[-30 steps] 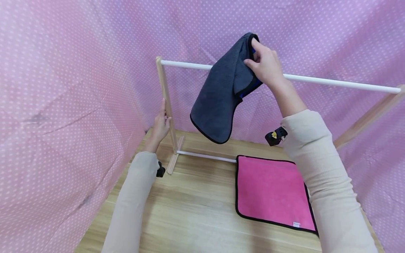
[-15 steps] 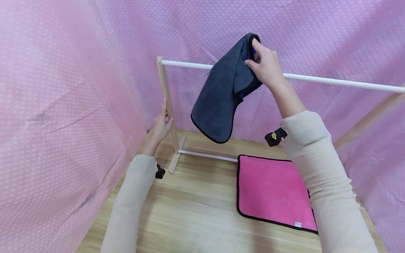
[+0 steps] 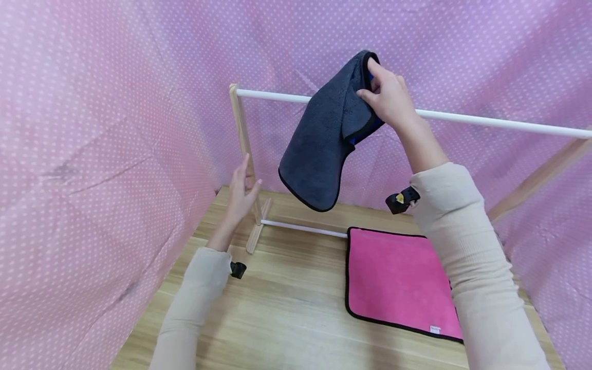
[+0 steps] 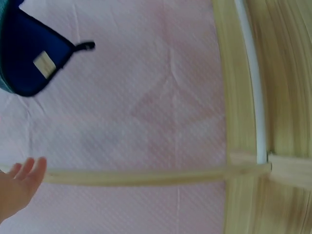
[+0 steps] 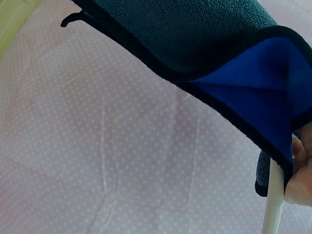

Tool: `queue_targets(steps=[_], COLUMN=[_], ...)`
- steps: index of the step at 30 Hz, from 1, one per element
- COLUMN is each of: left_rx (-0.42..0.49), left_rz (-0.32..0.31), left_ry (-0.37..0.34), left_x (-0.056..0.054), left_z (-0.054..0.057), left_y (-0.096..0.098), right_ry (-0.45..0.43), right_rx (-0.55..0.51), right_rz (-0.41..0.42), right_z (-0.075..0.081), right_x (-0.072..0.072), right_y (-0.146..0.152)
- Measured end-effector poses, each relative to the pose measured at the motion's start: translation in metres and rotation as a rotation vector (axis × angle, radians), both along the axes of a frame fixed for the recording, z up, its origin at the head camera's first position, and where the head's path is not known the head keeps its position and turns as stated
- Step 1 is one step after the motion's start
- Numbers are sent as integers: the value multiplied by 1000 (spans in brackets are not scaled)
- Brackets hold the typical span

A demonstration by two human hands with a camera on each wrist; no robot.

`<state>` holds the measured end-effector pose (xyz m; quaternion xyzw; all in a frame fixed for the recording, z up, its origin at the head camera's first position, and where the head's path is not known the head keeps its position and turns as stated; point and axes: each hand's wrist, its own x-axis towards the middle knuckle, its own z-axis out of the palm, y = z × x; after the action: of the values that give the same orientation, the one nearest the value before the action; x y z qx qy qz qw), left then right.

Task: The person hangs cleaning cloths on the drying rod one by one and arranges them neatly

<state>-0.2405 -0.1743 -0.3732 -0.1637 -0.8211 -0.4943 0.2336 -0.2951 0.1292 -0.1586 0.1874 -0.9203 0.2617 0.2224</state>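
A dark grey towel [image 3: 314,149] with black edging and a blue underside hangs at the upper white rail [image 3: 490,120] of a wooden rack. My right hand [image 3: 390,97] pinches its upper right edge, thumb on the grey side. In the right wrist view, the blue side [image 5: 253,83] shows beneath a fold, beside the rail. My left hand [image 3: 241,190], fingers spread, is by the rack's left post [image 3: 242,123]. The left wrist view shows the fingers of that left hand [image 4: 22,183] extended at the post, with a towel corner and its black loop [image 4: 85,46] above.
A pink towel [image 3: 400,282] with black edging lies flat on the wooden table [image 3: 277,308], below the right forearm. The rack's lower white bar [image 3: 302,228] runs just above the tabletop. Pink dotted cloth [image 3: 115,154] surrounds the table.
My left hand has loosened from the left post, its fingers spreading as it shifted slightly down and right. The right hand and the grey towel have barely moved.
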Motion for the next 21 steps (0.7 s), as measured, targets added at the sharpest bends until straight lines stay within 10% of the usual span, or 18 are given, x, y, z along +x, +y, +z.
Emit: queue_targets(steps=[6, 13, 21], left_rx=[61, 90, 183], left_rz=[-166, -225, -267], left_ry=[-237, -356, -425], left_x=[5, 22, 7], left_z=[0, 19, -1], left_y=[10, 25, 26], right_ry=[7, 8, 11], right_rx=[-3, 1, -9], right_rz=[-6, -8, 0], right_z=[0, -1, -1], right_x=[-2, -1, -1], right_y=[-1, -3, -4])
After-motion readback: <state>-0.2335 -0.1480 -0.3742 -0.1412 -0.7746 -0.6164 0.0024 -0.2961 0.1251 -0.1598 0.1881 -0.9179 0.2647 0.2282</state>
